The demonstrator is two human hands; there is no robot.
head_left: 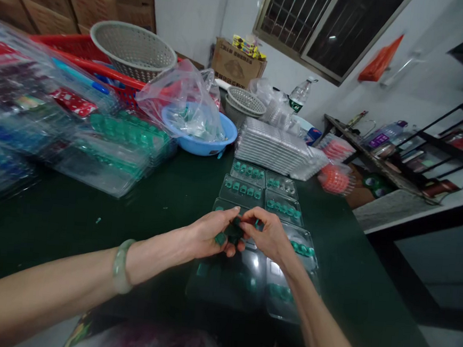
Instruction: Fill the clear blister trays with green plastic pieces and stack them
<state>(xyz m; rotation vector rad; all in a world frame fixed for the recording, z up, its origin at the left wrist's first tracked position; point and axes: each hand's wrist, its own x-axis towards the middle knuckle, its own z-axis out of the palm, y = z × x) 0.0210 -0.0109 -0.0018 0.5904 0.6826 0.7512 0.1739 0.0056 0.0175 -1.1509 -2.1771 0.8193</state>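
Note:
My left hand is cupped over the trays, curled around several small green translucent pieces. Thumb and fingers of my right hand pinch together at the left palm, with a bit of green showing between them; its exact shape is too small to make out. Below and beyond both hands, clear plastic blister trays lie in two columns. A far left tray and a right tray each hold a row of green pieces. Nearer me, another right tray also has green pieces in it.
Stacked clear trays stand behind the columns. A blue basin holds a plastic bag of small pieces. Packed blister sheets pile up at the left, before a red basket and a grey colander. The dark green table extends around them.

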